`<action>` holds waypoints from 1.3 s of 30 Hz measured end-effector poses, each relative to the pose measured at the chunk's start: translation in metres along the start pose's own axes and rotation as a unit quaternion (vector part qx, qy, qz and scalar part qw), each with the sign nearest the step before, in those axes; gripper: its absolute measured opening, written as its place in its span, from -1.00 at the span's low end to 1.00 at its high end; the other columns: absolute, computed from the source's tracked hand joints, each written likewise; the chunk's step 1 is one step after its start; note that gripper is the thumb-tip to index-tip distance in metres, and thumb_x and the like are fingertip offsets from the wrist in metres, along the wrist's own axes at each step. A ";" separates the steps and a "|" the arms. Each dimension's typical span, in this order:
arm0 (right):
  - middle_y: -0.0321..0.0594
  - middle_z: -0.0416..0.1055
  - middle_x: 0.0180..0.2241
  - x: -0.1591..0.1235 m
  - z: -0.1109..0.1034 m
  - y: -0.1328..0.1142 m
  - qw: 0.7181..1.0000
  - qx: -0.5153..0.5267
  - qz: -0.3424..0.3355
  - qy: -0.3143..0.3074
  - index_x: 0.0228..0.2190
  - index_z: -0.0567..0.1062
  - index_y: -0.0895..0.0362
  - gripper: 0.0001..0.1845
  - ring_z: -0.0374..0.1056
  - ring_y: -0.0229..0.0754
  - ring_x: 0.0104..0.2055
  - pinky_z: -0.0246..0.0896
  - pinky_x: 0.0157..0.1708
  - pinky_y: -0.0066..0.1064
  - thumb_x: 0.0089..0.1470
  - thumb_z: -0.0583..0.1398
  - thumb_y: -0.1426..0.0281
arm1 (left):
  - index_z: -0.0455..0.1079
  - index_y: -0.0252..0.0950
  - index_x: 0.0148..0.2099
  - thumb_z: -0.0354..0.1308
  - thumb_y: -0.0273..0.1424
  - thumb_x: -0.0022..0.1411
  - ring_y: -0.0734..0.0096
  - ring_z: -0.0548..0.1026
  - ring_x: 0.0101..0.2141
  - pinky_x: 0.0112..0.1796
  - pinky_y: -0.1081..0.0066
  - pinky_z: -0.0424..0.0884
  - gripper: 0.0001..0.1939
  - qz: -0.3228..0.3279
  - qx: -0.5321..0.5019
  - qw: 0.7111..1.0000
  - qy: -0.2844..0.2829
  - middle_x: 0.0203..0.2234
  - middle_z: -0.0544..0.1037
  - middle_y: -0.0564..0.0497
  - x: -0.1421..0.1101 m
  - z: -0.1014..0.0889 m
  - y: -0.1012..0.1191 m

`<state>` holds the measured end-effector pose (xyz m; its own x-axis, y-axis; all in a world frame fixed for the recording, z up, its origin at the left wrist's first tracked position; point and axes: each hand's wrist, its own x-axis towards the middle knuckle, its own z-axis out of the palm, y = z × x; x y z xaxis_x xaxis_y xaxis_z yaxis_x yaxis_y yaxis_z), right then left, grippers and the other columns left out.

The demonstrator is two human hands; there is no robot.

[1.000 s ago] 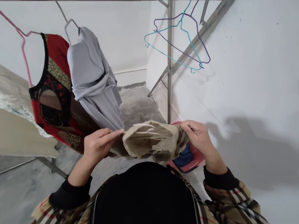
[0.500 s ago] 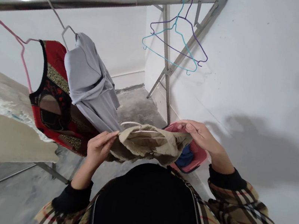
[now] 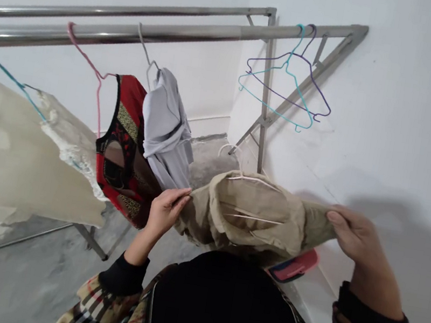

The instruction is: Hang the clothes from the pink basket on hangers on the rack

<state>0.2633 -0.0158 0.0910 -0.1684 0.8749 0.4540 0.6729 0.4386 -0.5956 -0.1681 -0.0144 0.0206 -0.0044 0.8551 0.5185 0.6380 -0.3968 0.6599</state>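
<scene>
I have a crumpled khaki cloth garment (image 3: 257, 231) stretched between both hands, just in front of a black-clothed torso. The left hand (image 3: 165, 209) has thumb and fingers (image 3: 182, 194) pinched together on one shoulder edge, pulling it into small creases. The right hand (image 3: 355, 235) clamps the opposite end the same way, drawing that fabric to a taut point. Between them I see the neckline gape into a soft, rolled oval. A slim white hanger (image 3: 252, 179) sits inside, its bar crossing the opening and its rounded hook rising out over the collar.

Beyond the left hand, a red and black garment with speckled panels and a sheer oval inset (image 3: 119, 135) droops from a pink hanger (image 3: 100, 77); next to it hangs a smooth pale-grey garment (image 3: 166, 126), gathered in folds. Both hang from a shiny tubular metal rail (image 3: 186, 33). Nearer its far end I can make out a wiry turquoise hanger (image 3: 286, 66) overlapping a purple one (image 3: 313, 81). Below the khaki cloth, one rounded corner of a pink basket (image 3: 299, 267) shows.
</scene>
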 end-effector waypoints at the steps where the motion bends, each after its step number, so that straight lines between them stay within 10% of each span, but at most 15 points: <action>1: -0.30 0.28 -0.70 0.003 -0.002 -0.002 1.000 -0.001 0.004 0.012 -0.54 0.46 0.03 -0.65 0.21 -0.24 -0.68 0.13 -0.71 -0.41 0.20 0.10 0.17 | 0.56 -0.22 -0.11 0.18 -0.28 0.25 0.31 0.59 -0.26 -0.20 0.33 0.51 -0.77 -0.007 0.005 1.000 0.013 -0.29 0.65 -0.07 -0.001 -0.001 -0.003; 13: -0.18 0.41 -0.51 0.109 0.062 -0.074 0.954 -0.080 -0.042 0.287 -0.39 0.45 0.10 -0.54 0.36 -0.16 -0.44 0.21 -0.38 -0.34 0.29 -0.05 0.09 | 0.52 -0.22 -0.04 0.18 -0.29 0.25 0.31 0.60 -0.32 -0.32 0.36 0.55 -0.74 -0.089 -0.052 0.995 0.006 -0.28 0.64 -0.08 -0.039 0.012 -0.001; 22: -0.21 0.36 -0.51 0.218 0.134 -0.114 0.977 -0.094 -0.051 0.186 -0.26 0.39 0.18 -0.58 0.36 -0.14 -0.37 0.13 -0.32 -0.38 0.35 -0.14 0.23 | 0.57 -0.24 -0.11 0.18 -0.25 0.23 0.26 0.62 -0.29 -0.20 0.30 0.56 -0.74 -0.116 -0.045 0.992 0.011 -0.24 0.66 -0.12 -0.053 0.013 -0.002; 32: 0.05 0.46 -0.06 0.174 0.188 -0.113 0.987 0.060 -0.121 0.088 0.06 0.29 0.21 -0.60 0.37 -0.07 0.02 0.26 0.00 -0.25 0.31 -0.10 0.31 | 0.59 -0.26 -0.17 0.18 -0.23 0.21 0.23 0.63 -0.24 -0.17 0.32 0.55 -0.73 -0.148 -0.071 0.984 -0.063 -0.27 0.66 -0.12 -0.049 0.038 0.006; 36: 0.00 0.30 0.14 0.117 0.215 -0.072 0.987 0.103 -0.091 0.086 0.19 0.18 0.13 -0.53 0.15 -0.11 0.24 0.10 0.23 -0.16 0.29 -0.04 0.33 | 0.58 -0.29 -0.15 0.18 -0.22 0.20 0.23 0.62 -0.23 -0.15 0.31 0.54 -0.70 -0.163 -0.088 0.974 -0.129 -0.24 0.66 -0.14 -0.045 0.062 0.005; 39: -0.03 0.29 0.15 0.049 0.237 -0.010 0.995 0.084 0.034 -0.029 0.21 0.18 0.14 -0.49 0.16 -0.13 0.23 0.09 0.23 -0.19 0.24 0.01 0.40 | 0.58 -0.29 -0.14 0.18 -0.21 0.20 0.24 0.61 -0.21 -0.14 0.31 0.53 -0.70 -0.177 -0.097 0.963 -0.178 -0.22 0.66 -0.14 -0.044 0.085 0.005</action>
<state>0.0776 0.0718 -0.0382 -0.1705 0.9124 0.3722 0.5552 0.4010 -0.7287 -0.0991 -0.0260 -0.0452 0.0914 0.9948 0.0446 0.4885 -0.0838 0.8686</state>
